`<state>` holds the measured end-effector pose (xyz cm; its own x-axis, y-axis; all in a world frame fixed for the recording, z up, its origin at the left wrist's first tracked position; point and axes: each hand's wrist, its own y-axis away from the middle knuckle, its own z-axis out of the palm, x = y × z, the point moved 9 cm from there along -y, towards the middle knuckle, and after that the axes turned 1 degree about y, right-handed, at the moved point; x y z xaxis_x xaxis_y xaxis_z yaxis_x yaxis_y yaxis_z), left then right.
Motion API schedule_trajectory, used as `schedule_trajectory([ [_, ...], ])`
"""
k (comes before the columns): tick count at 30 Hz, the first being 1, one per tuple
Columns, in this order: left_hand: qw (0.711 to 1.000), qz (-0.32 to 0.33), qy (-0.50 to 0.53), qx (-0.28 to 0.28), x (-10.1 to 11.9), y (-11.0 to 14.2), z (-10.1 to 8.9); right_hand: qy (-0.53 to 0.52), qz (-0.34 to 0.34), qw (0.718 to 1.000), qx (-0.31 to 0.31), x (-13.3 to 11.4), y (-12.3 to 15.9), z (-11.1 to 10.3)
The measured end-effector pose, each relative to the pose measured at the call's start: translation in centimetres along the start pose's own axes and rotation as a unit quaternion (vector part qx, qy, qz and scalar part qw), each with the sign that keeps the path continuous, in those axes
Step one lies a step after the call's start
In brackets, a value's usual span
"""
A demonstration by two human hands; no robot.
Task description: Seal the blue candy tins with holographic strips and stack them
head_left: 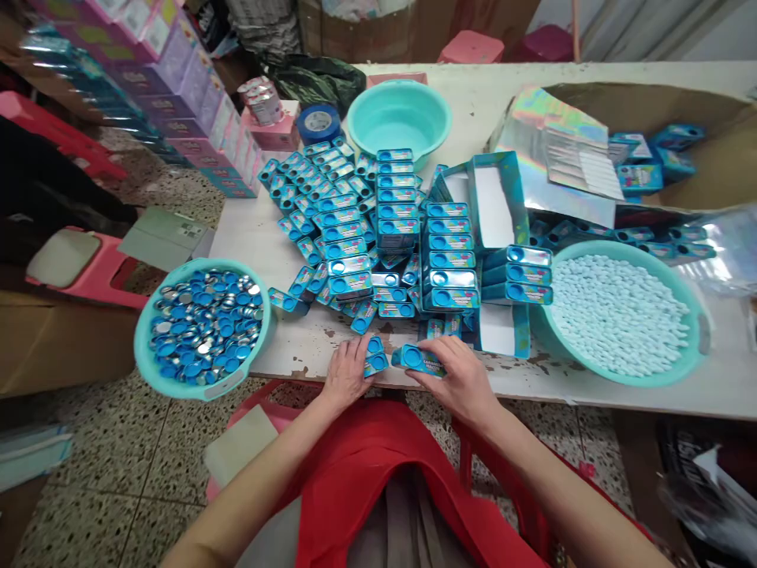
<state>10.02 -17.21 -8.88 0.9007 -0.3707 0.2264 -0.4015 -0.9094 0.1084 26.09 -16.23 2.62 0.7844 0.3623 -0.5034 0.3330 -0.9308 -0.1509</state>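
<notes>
Close to the table's front edge, my left hand (348, 369) is closed around small blue tins (375, 364), of which two round-marked ends show past the fingers. My right hand (460, 375) grips another blue tin (414, 357) with printed lettering between thumb and fingers. A narrow gap separates the tins in the two hands. Just beyond them lie many more blue tins (396, 309), some loose and some in stacks (453, 260). An open blue carton (500, 201) stands behind the stacks at the right.
At the left, a turquoise basin (142, 347) holds round blue and silver caps. Another basin (698, 359) on the right is full of pale small pieces. An unfilled bowl (399, 118), blue tape (319, 122), stacked purple boxes (183, 102) and a large cardboard box (721, 150) stand farther back.
</notes>
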Motion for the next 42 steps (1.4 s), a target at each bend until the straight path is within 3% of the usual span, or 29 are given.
schedule_trajectory([
  [3, 1.000, 0.010, -0.008, 0.016, -0.2, -0.1, -0.1, -0.006, 0.013, 0.999, 0.049, -2.8, 1.7, -6.1],
  [6, 0.999, 0.024, -0.031, 0.016, -0.2, -0.6, -0.2, 0.000, 0.033, 0.997, 0.068, -4.6, 3.7, -10.7],
  [8, 0.998, 0.039, -0.048, 0.020, -0.1, -1.0, -0.4, 0.008, 0.055, 0.995, 0.082, -4.8, 5.3, -12.4],
  [10, 0.996, 0.066, -0.062, 0.018, 0.1, -1.5, -0.3, 0.007, 0.077, 0.993, 0.086, -4.2, 7.1, -12.5],
  [13, 0.990, 0.119, -0.073, 0.003, 0.7, -2.2, -0.1, -0.007, 0.156, 0.983, 0.100, -1.0, 10.5, -10.3],
  [17, 0.985, 0.156, -0.077, -0.002, 1.3, -2.6, -0.3, 0.041, 0.290, 0.949, 0.117, 4.5, 15.7, -5.9],
  [21, 0.983, 0.158, -0.091, -0.003, 1.6, -2.6, -0.5, 0.030, 0.329, 0.934, 0.135, 6.2, 17.6, -3.4],
  [25, 0.985, 0.152, -0.077, -0.025, 1.7, -2.2, -0.5, 0.009, 0.358, 0.918, 0.170, 6.0, 15.8, -1.7],
  [28, 0.991, 0.129, -0.040, -0.015, 1.6, -2.0, -0.8, 0.003, 0.399, 0.900, 0.177, 5.5, 13.0, 1.3],
  [31, 0.998, 0.054, 0.006, 0.026, 1.0, -2.2, -1.3, -0.012, 0.432, 0.888, 0.159, 4.6, 9.6, 5.2],
  [34, 0.997, -0.034, 0.069, 0.030, 0.0, -2.4, -1.1, -0.106, 0.447, 0.877, 0.143, 3.8, 7.3, 9.1],
  [37, 0.991, -0.042, 0.125, -0.015, -0.2, -2.2, -0.3, -0.231, 0.451, 0.848, 0.153, 3.7, 7.0, 12.0],
  [40, 0.989, -0.008, 0.135, -0.055, -0.2, -1.7, -0.1, -0.324, 0.459, 0.810, 0.172, 3.8, 8.4, 13.9],
  [42, 0.991, 0.022, 0.110, -0.074, -0.2, -1.4, -0.7, -0.357, 0.450, 0.799, 0.177, 3.4, 9.4, 14.7],
])
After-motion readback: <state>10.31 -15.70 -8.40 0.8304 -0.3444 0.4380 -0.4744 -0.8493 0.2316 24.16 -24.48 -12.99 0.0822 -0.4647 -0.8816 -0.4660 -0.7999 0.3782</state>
